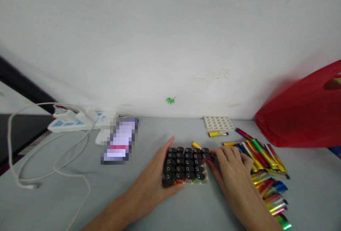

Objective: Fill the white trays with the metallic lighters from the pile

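A pale tray (204, 179) stands in front of me, filled with rows of upright tubes with black caps (188, 161). Several slots at its right front corner hold no tube. My left hand (157, 169) wraps around the tray's left side, thumb at the front and fingers behind. At the right rear edge, my right hand (230, 161) is closed with its fingertips on a black-capped tube (206, 156); the fingers partly hide it. Just behind the tray lies a yellow tube (196, 145).
Shiny coloured tubes (262, 156) lie heaped at the right. A white grid tray (219, 123) and a yellow tube (218, 134) lie near the wall. A red bag (301, 117) stands far right. On the left are a phone (119, 140), a power strip (82, 120) and a white cable (86, 185).
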`<state>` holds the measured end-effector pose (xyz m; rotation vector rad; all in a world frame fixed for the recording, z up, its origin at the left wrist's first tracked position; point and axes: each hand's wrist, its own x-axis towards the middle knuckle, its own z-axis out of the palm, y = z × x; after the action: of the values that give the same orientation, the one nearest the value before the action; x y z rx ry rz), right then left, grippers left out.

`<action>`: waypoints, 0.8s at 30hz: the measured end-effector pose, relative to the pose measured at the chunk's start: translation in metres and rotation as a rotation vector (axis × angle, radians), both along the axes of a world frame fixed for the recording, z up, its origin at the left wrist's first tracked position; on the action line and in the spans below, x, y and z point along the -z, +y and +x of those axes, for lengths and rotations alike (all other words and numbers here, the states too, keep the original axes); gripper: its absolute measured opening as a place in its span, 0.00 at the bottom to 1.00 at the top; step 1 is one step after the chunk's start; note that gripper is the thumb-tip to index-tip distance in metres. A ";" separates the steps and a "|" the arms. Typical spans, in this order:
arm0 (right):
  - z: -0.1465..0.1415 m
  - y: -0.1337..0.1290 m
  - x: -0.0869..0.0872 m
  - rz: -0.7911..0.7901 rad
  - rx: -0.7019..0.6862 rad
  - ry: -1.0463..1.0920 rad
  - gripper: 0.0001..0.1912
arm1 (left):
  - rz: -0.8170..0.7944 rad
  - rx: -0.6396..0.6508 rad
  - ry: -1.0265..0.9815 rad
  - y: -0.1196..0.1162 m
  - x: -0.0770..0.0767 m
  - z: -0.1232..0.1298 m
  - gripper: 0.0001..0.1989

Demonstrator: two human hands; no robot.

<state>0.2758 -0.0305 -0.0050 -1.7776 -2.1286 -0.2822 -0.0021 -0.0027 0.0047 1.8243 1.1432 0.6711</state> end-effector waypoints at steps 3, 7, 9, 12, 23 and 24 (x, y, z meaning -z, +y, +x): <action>0.000 0.001 0.002 -0.007 0.033 -0.006 0.06 | -0.004 0.011 0.006 0.000 -0.001 0.000 0.59; 0.000 0.000 0.002 -0.012 0.031 0.066 0.07 | -0.006 0.006 0.006 0.000 -0.002 0.000 0.59; 0.000 -0.002 -0.002 -0.020 -0.001 0.140 0.07 | -0.001 -0.001 0.004 -0.001 -0.002 0.000 0.59; -0.001 -0.006 -0.011 -0.020 -0.028 0.278 0.08 | -0.003 -0.003 0.002 0.000 -0.002 0.001 0.59; -0.005 -0.007 -0.042 -0.110 0.101 1.216 0.17 | -0.006 0.010 0.000 -0.001 0.000 -0.001 0.58; -0.006 -0.007 -0.043 -0.157 0.113 1.304 0.19 | -0.003 0.011 0.005 -0.001 0.001 -0.001 0.58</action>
<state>0.2701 -0.0375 0.0381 -1.4446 -1.0960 0.8237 -0.0036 -0.0039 0.0042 1.8300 1.1358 0.6583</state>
